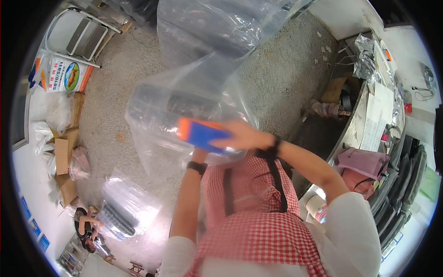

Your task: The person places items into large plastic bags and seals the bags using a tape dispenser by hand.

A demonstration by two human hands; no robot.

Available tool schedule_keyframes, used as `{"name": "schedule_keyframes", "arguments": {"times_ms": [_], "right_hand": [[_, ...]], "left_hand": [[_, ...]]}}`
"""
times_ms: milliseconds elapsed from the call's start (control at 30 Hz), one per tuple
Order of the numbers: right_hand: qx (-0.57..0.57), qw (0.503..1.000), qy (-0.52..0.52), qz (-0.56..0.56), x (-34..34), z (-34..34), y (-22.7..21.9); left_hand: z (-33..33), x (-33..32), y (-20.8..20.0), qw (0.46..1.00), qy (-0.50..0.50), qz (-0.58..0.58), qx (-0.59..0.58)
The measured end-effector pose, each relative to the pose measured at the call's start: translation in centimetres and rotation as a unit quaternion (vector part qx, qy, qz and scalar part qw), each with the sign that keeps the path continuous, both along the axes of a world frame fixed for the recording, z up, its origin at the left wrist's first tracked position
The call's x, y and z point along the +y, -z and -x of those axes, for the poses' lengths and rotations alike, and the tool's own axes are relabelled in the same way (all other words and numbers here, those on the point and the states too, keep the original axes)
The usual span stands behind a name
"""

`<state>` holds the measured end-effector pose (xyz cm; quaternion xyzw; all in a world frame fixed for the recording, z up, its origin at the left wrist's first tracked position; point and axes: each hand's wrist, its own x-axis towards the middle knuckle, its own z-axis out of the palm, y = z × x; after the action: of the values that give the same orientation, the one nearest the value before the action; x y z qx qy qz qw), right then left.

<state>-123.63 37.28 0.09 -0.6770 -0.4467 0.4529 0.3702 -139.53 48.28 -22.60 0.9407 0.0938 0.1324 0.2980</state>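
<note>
My right hand (247,135) is closed around a blue-and-orange block-shaped thing (206,134), smeared by motion, so its exact kind does not show. Just beneath it, my left hand (200,155) is mostly hidden behind that block and clear film; its fingers cannot be made out. Both hands are in front of my red-checked apron. A large, crumpled clear plastic bag (161,104) spreads beyond and around them. It joins more clear plastic sheeting (203,32) at the top of the view.
A cluttered workbench (353,124) runs along the right, with a pink bag (362,159) near it. Cardboard boxes (62,154), a printed sack (69,76) and a step stool (87,39) line the left. Farther off, another person (85,228) handles wrapped plastic (117,219) on the floor.
</note>
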Motion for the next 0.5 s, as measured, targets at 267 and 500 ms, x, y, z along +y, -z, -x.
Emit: {"name": "schedule_keyframes", "arguments": {"times_ms": [267, 500], "right_hand": [[-0.132, 0.971, 0.115, 0.160, -30.1, -0.5, 3.0], [-0.214, 0.926, 0.124, 0.285, -24.3, -0.1, 12.8]], "left_hand": [[-3.0, 0.3, -5.1, 0.977, -0.034, 0.170, 0.129], [-3.6, 0.0, -2.8, 0.995, 0.018, 0.064, 0.068]]}}
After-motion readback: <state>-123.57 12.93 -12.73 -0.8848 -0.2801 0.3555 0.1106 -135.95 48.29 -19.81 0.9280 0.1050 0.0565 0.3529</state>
